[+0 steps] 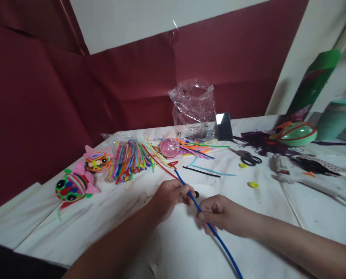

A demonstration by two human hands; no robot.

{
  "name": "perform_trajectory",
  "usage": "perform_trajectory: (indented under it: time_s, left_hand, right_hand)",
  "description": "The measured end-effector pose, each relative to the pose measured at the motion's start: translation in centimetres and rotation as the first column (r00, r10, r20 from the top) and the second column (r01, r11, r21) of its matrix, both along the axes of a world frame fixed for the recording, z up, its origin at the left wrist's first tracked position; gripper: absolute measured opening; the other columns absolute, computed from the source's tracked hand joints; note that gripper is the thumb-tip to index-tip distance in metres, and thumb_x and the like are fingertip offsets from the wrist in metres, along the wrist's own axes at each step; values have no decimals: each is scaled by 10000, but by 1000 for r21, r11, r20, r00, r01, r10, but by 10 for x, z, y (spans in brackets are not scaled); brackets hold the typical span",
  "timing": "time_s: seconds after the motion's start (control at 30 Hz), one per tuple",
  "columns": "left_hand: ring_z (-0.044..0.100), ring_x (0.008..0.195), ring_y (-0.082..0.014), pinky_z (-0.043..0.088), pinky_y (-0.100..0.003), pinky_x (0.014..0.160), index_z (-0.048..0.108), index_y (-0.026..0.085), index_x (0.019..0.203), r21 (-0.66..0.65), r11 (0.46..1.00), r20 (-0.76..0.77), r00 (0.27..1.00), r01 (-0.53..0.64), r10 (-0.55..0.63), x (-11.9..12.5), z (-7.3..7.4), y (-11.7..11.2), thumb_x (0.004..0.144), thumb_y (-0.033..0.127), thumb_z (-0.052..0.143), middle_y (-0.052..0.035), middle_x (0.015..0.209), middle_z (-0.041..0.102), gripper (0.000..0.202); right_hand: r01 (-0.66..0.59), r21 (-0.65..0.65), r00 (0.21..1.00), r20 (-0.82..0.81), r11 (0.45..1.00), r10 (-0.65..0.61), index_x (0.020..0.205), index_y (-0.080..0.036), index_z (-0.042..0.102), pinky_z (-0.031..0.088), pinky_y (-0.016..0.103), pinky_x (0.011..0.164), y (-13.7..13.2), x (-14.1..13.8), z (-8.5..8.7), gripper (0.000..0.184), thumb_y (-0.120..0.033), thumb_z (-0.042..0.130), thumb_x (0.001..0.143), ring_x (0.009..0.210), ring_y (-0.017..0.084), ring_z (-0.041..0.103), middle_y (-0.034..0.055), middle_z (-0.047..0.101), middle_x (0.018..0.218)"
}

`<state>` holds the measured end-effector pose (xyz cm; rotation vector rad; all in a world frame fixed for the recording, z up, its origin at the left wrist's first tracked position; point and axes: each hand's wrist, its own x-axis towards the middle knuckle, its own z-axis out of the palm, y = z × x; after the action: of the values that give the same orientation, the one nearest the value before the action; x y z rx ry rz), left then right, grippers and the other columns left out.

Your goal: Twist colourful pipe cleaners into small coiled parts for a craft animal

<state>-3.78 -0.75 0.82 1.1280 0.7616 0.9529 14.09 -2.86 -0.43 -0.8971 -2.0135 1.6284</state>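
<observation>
A long blue pipe cleaner [227, 251] runs diagonally between my hands, its far tip above my left hand and its long tail trailing toward the lower right. My left hand [173, 195] pinches it near the upper end. Just below, my right hand [219, 215] grips it between thumb and fingers. Beyond my hands lie a black pipe cleaner [201, 171], a light blue one [215, 170] and a bent red piece [173, 164]. A small black round piece [196, 193] shows just behind my left fingertips, partly hidden.
Bundled pipe cleaners [129, 161], a pink dome [170, 147] and two colourful fish crafts [72, 186] [97, 161] lie left and centre. Rightward are scissors [248, 157], yellow coils [253, 185], a glue gun [285, 170] and a green balloon-like craft [299, 133]. A phone [224, 128] leans at the back.
</observation>
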Motion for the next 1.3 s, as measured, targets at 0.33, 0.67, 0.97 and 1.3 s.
perform_trajectory:
  time_s: [0.33,0.67,0.97,1.3]
  left_hand:
    - [498,473,-65,366,-200,494,584,98,637,-4,985,197,966,-173,170,-8,16,3,643,257,680,-30,625,606,186]
    - [446,452,-50,341,-194,484,495,137,609,101,981,122,981,-165,152,-7,17,3,633,265,675,20,565,542,222]
    - [437,455,-75,334,-199,461,534,148,629,326,942,-406,911,75,68,-34,25,20,696,258,593,20,511,522,142]
    - [409,440,-67,319,-204,455,570,148,638,339,890,-52,939,-304,340,-38,23,32,681,291,617,21,502,521,157]
  right_hand:
    - [-92,-11,996,12,996,92,669,-81,607,372,208,549,0,12,16,376,-410,492,810,552,84,503,65,613,624]
    - [-290,-128,957,-34,948,288,761,-89,630,295,175,452,2,17,14,340,-377,465,834,453,46,422,20,581,571]
    - [-279,-146,959,19,949,284,703,-93,633,253,166,407,12,22,13,286,-297,474,827,420,40,405,-9,552,494]
    - [-131,-127,991,10,983,133,703,-92,619,234,163,387,23,27,9,300,-349,503,805,390,39,391,-15,545,454]
